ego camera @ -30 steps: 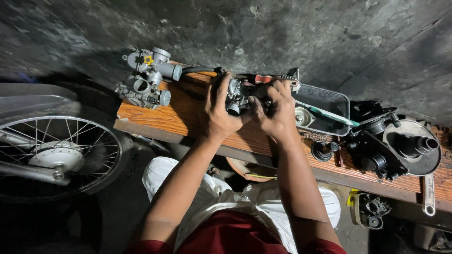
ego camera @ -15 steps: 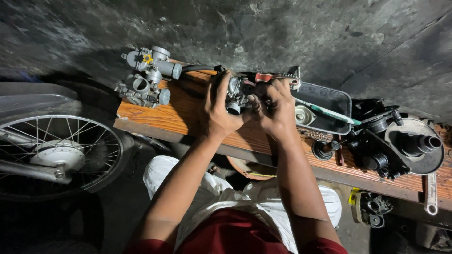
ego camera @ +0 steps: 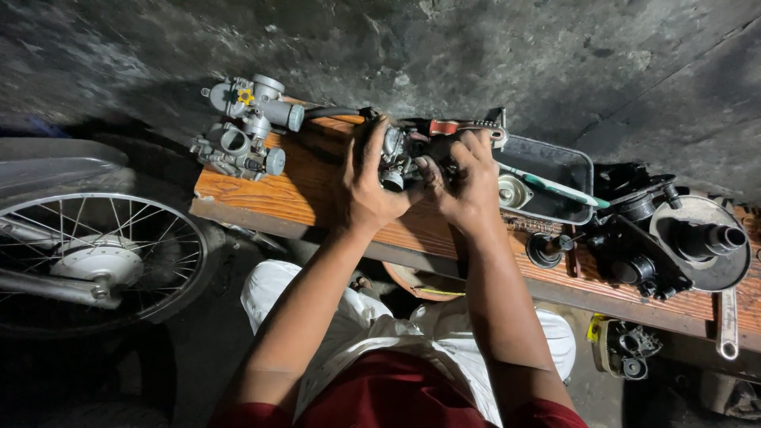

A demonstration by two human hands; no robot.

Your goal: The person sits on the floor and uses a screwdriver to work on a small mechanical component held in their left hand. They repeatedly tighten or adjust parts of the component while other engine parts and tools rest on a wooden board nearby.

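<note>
Grey cast metal fills my grip at upper centre of the frame: both my hands close around a small carburetor [ego camera: 394, 157], held just above a worn orange wooden bench [ego camera: 293, 190]. My left hand [ego camera: 366, 178] wraps the body from the left, fingers curled over its top; my right hand [ego camera: 464, 178] clasps the other side, thumb and fingertips pressed in against its face. Neither hand is released; both are grasping the part.

To the left on the bench, two more carburetors [ego camera: 246, 127] lie one above the other, well apart from my hands. Behind my right hand rests a red-handled tool [ego camera: 460, 127], and just beside it a dark metal tray [ego camera: 555, 178] holds a round fitting and a green-handled screwdriver [ego camera: 555, 186]. Further right sits a black engine assembly [ego camera: 682, 242], with a wrench [ego camera: 727, 321] at the bench's right end. A spoked wheel [ego camera: 95, 257] occupies the lower left.

By my reading, the step in hand is working a small fitting on the carburetor by finger, though the fingers hide exactly which. The next move would call for a steady hold from the left hand while the right fingertips work the piece, or a reach for the tool behind.
</note>
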